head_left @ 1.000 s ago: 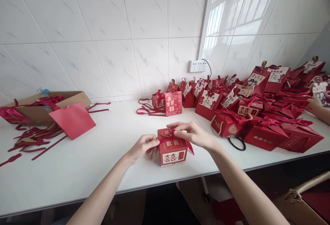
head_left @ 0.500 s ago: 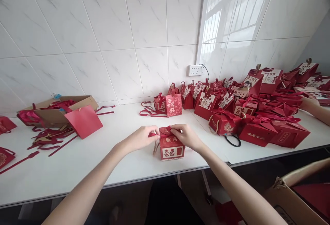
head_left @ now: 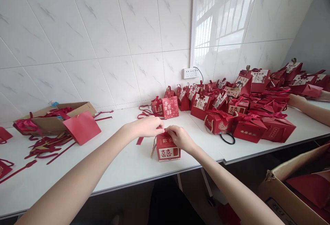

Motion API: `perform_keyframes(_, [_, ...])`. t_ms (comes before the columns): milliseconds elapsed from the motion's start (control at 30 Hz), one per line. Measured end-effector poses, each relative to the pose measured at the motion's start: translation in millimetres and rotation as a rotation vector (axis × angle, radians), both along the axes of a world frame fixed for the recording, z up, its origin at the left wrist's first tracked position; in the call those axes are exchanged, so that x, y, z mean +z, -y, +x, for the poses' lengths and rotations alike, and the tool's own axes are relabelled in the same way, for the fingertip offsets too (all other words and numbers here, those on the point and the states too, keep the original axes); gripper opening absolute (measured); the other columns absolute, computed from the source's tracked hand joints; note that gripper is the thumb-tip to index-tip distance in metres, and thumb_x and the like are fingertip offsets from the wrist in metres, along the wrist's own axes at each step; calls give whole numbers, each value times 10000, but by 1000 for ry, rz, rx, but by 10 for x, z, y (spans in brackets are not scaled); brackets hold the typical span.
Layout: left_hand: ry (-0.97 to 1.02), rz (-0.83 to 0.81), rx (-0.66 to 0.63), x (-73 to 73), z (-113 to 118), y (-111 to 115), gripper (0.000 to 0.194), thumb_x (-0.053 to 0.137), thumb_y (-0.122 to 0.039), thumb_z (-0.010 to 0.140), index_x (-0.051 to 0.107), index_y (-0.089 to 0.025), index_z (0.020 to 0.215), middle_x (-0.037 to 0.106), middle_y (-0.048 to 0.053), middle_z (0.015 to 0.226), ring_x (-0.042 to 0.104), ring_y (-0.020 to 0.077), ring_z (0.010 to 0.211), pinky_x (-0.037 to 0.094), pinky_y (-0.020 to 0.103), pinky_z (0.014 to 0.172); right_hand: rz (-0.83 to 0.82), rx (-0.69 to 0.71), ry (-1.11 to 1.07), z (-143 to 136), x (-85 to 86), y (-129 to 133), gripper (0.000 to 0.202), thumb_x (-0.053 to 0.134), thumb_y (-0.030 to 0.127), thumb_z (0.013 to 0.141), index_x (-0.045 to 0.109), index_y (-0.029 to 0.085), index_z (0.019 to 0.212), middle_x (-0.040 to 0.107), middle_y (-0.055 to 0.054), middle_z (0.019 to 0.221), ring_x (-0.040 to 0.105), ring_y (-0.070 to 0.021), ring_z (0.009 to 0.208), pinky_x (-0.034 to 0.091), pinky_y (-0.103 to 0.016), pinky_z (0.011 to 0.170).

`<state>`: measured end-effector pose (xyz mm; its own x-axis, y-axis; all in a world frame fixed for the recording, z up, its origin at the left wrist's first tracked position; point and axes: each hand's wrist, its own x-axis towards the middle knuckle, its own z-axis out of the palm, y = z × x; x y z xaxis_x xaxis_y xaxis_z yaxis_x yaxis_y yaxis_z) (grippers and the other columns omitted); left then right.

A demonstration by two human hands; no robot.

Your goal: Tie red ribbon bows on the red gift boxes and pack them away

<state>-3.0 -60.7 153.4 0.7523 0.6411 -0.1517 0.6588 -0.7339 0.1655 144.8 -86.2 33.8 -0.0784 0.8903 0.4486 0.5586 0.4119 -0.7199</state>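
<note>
where left hand (head_left: 152, 126) nearly meets right hand (head_left: 180, 138), the red box (head_left: 168, 153) sits beneath.

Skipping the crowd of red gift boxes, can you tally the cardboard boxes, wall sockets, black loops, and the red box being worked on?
Cardboard boxes: 2
Wall socket strip: 1
Black loop: 1
Red box being worked on: 1
Total: 5

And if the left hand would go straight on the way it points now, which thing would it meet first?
Most likely the right hand, just across from the left hand at the top of the red box, though depth between the two is unclear.
</note>
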Motion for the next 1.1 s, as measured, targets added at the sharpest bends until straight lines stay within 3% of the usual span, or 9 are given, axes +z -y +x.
perform_keyframes(167, [12, 35, -43, -4, 7, -11, 215, 435, -239, 785, 586, -185, 642, 517, 2, 577, 421, 130, 509, 256, 257, 496, -53, -24, -114, 3, -30, 13, 112, 432, 162, 822, 488, 210, 906, 712, -12, 825, 637, -166, 734, 449, -297, 697])
perform_keyframes(300, [-15, 29, -61, -16, -7, -27, 241, 398, -252, 817, 604, -192, 709, 564, 16, 670, 481, 146, 582, 300, 254, 523, -70, -8, -183, 3, -34, 13, 223, 438, 179, 828, 436, 209, 1049, 720, -27, 873, 644, -176, 778, 455, -320, 724])
perform_keyframes(433, [-7, 118, -100, -35, 37, -78, 267, 367, -232, 834, 628, -194, 791, 603, 42, 856, 556, 172, 749, 361, 258, 619, -49, 12, -121, -4, -13, -11, 170, 434, 172, 817, 598, 202, 852, 708, -21, 860, 633, -167, 776, 444, -297, 742])
perform_keyframes(533, [84, 137, -93, -100, 61, -181, 244, 374, -222, 833, 616, -195, 843, 616, 42, 933, 569, 186, 842, 389, 272, 694, -40, 4, -120, -10, -20, -27, 211, 419, 175, 819, 627, 194, 790, 693, -8, 809, 612, -153, 713, 438, -281, 711])
perform_keyframes(700, [363, 23, 32, -320, 18, -383, 126, 486, -310, 799, 563, -212, 817, 636, 0, 860, 579, 177, 818, 415, 279, 707, -59, 30, -178, -7, -43, -24, 212, 425, 212, 829, 631, 184, 787, 682, -11, 808, 598, -154, 721, 430, -276, 702])
perform_keyframes(833, [584, -145, 110, -572, -25, -475, 169, 525, -355, 763, 530, -187, 787, 620, 7, 802, 577, 159, 749, 450, 278, 682, -73, 42, -191, 7, -29, -11, 218, 430, 221, 832, 636, 178, 778, 677, -16, 801, 588, -149, 717, 430, -270, 689])
perform_keyframes(1000, [703, -205, 158, -865, -42, -484, 221, 538, -382, 745, 561, -164, 770, 623, 29, 779, 561, 151, 684, 461, 291, 671, -86, 74, -225, 27, -29, -7, 209, 456, 230, 823, 647, 174, 757, 680, -17, 787, 595, -151, 728, 446, -267, 698])
perform_keyframes(1100, [770, -198, 184, -968, -52, -432, 227, 513, -371, 754, 594, -159, 766, 634, 46, 799, 576, 172, 752, 463, 310, 724, -107, 82, -302, 29, -47, -6, 209, 478, 244, 813, 671, 174, 778, 699, -28, 825, 616, -167, 771, 465, -283, 732])
